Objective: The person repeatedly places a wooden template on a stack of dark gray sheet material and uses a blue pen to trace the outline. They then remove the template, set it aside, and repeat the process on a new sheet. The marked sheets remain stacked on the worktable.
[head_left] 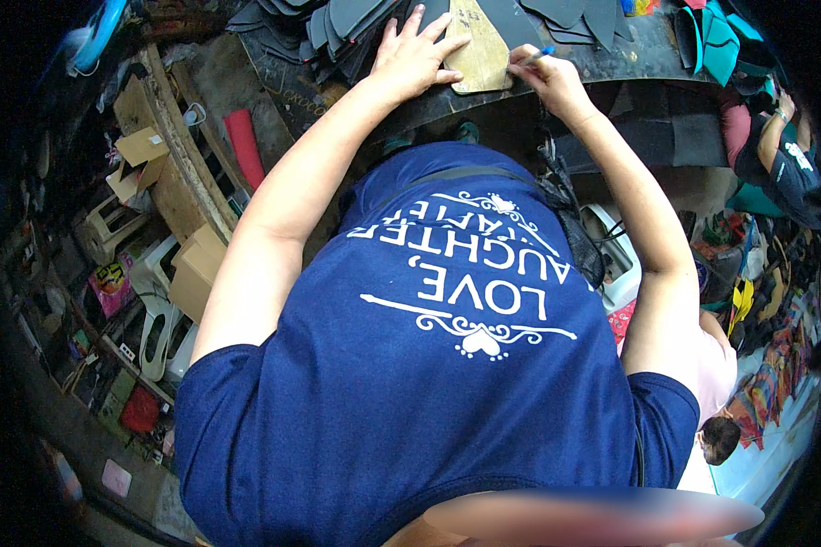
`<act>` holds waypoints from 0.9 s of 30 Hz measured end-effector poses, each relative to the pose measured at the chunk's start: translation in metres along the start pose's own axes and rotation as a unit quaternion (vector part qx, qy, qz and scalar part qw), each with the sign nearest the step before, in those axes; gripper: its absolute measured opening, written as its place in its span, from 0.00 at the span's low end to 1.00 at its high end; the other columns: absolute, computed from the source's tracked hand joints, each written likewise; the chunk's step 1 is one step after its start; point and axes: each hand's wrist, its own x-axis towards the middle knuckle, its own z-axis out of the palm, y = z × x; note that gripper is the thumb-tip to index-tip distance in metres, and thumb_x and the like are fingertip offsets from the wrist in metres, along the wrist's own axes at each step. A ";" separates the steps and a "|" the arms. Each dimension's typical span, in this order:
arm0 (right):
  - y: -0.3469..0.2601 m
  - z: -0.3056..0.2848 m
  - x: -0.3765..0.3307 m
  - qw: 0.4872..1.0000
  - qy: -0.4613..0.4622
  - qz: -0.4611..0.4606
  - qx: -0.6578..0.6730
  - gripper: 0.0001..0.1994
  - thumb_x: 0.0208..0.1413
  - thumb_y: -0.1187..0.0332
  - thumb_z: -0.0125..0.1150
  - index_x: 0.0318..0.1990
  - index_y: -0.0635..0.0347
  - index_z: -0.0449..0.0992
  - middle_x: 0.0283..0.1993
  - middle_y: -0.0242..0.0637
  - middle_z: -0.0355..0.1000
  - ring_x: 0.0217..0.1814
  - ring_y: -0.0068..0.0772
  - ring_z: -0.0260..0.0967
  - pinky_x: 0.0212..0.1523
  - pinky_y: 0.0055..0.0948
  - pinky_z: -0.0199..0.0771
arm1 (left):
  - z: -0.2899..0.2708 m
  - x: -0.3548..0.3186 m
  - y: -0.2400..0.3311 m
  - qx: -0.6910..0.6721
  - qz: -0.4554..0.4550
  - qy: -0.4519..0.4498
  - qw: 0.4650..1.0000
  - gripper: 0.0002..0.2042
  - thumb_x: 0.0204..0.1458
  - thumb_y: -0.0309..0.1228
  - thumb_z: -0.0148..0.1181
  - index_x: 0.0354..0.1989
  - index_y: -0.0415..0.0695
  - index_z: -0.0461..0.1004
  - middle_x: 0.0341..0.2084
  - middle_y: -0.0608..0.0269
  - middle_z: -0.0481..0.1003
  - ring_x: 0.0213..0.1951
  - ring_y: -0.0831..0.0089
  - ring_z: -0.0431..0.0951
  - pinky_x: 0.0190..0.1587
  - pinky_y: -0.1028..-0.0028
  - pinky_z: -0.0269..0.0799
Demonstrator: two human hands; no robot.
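Note:
A tan, flat template with angled edges lies at the near edge of a dark worktable, over dark sheet material. My left hand rests with spread fingers on the template's left side. At its right edge, my right hand is closed on a blue pen, whose tip is hidden by the fingers. Left of my left hand lie stacked dark grey cut pieces. More dark cut pieces lie beyond my right hand.
Teal cut pieces hang at the table's right end, near a person in a dark shirt. Another person in pink is behind on the right. A red roll, cardboard boxes and wooden planks stand on the left.

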 end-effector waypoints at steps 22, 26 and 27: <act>-0.011 -0.009 -0.009 0.995 -0.085 -0.016 -0.058 0.08 0.59 0.68 0.59 0.44 0.56 0.72 0.38 0.39 0.74 0.40 0.37 0.74 0.43 0.31 0.73 | 0.004 0.000 -0.017 -0.085 0.010 -0.053 0.995 0.28 0.55 0.46 0.57 0.66 0.62 0.63 0.69 0.57 0.53 0.70 0.44 0.46 0.64 0.38 0.46; -0.017 -0.013 -0.012 0.977 -0.100 -0.111 -0.153 0.09 0.57 0.70 0.59 0.45 0.54 0.73 0.36 0.40 0.73 0.41 0.45 0.73 0.42 0.33 0.75 | 0.006 0.001 -0.017 -0.088 0.010 -0.050 0.995 0.29 0.54 0.45 0.58 0.66 0.62 0.63 0.69 0.57 0.53 0.70 0.44 0.46 0.64 0.39 0.46; -0.016 -0.014 -0.012 0.973 -0.093 -0.147 -0.153 0.09 0.57 0.70 0.59 0.45 0.53 0.73 0.35 0.39 0.73 0.41 0.44 0.74 0.42 0.33 0.75 | 0.006 0.001 -0.016 -0.087 0.008 -0.050 0.995 0.29 0.54 0.45 0.59 0.66 0.62 0.63 0.69 0.57 0.53 0.70 0.44 0.46 0.64 0.39 0.46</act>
